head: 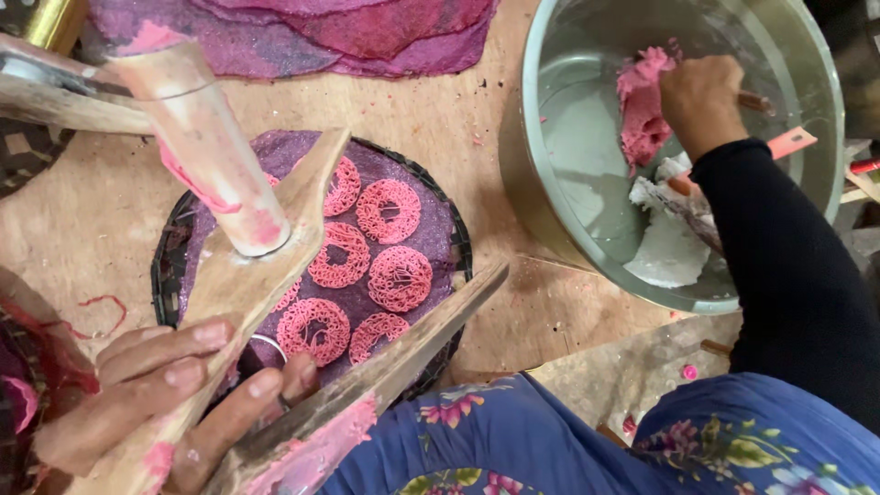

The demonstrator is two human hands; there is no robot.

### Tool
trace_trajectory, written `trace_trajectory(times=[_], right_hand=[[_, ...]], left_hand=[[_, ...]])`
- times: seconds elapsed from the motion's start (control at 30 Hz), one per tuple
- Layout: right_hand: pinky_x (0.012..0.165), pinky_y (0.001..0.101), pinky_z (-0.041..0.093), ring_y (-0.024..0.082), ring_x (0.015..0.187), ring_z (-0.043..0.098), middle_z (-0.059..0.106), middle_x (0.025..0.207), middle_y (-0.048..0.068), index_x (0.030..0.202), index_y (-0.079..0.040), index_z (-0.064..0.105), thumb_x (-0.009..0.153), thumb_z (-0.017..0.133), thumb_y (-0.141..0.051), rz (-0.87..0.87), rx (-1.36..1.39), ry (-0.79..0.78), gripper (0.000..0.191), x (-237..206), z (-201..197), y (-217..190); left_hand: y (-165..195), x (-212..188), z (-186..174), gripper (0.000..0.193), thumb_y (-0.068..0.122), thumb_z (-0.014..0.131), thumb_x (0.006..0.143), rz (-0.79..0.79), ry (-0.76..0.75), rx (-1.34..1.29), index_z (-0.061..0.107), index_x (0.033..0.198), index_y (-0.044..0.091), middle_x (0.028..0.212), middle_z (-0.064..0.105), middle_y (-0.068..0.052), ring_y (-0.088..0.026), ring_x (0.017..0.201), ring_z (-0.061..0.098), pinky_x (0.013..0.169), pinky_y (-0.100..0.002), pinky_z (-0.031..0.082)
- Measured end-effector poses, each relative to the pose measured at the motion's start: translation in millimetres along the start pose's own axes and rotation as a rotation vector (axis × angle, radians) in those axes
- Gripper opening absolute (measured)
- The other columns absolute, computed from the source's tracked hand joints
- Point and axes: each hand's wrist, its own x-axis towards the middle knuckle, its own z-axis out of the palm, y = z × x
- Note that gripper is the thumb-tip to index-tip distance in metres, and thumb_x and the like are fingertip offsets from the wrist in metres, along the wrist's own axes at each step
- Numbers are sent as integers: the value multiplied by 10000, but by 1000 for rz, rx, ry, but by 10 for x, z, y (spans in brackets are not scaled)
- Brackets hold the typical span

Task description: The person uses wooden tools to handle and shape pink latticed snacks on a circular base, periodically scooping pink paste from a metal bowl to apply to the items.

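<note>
My left hand [165, 394] grips the lower arm of a wooden press [247, 275] smeared with pink dough. The press's cylinder [211, 156] stands over a round woven tray [170, 266] lined with purple cloth. Several pink lacy noodle discs [367, 266] lie on that cloth. My right hand [701, 96], in a black sleeve, reaches into a large metal pot [550, 165]. It is closed around a brown-handled tool [756, 101] pressed against a lump of pink dough [642, 110]. White dough [669, 243] lies lower in the pot.
A pile of purple cloths [367, 32] lies at the top, on the wooden board [440, 119] under everything. A pink-handled utensil [788, 142] leans in the pot. My blue flowered garment [550, 440] fills the bottom right. A brass object [50, 20] sits top left.
</note>
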Motion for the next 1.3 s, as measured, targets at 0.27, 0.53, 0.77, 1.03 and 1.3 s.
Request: trace_trajectory(times=[0.27, 0.53, 0.77, 1.03, 1.3], right_hand=[[557, 389, 537, 246, 708, 748, 745, 777, 87, 810, -167, 779, 914, 669, -183, -47, 166, 101, 153, -432, 259, -63], [799, 523, 549, 429, 864, 713, 740, 920, 208, 987, -130, 791, 980, 588, -352, 207, 657, -189, 301, -1434, 44, 41], [655, 399, 536, 212, 715, 659, 786, 829, 124, 1255, -138, 745, 948, 619, -351, 17, 1306, -303, 394, -2200, -353, 416], [489, 336, 421, 100, 608, 487, 674, 715, 37, 1279, -118, 757, 927, 693, -256, -402, 1495, -581, 383, -1998, -667, 270], [486, 347, 400, 189, 493, 549, 603, 585, 65, 1088, -226, 759, 929, 724, -457, -347, 908, 360, 283, -2267, -1989, -340]], left_hand=[[-48, 435, 238, 324, 67, 860, 853, 261, 84, 112, 726, 1147, 81, 1122, 673, -32, -251, 1094, 655, 836, -340, 522], [33, 450, 472, 297, 102, 601, 848, -58, 249, -246, 672, 1128, 33, 1059, 706, -49, -233, 1025, 660, 827, -317, 540], [86, 932, 646, 386, 192, 987, 755, 134, 360, 208, 697, 943, 20, 969, 602, -73, -226, 828, 632, 670, -397, 475], [52, 1072, 746, 203, 206, 852, 944, 321, 239, 309, 674, 1027, 154, 1109, 602, -27, -205, 1050, 615, 929, -419, 478], [309, 1143, 606, 162, 237, 769, 859, 215, 134, 489, 739, 998, 159, 1092, 563, -55, -242, 1024, 595, 875, -418, 434]])
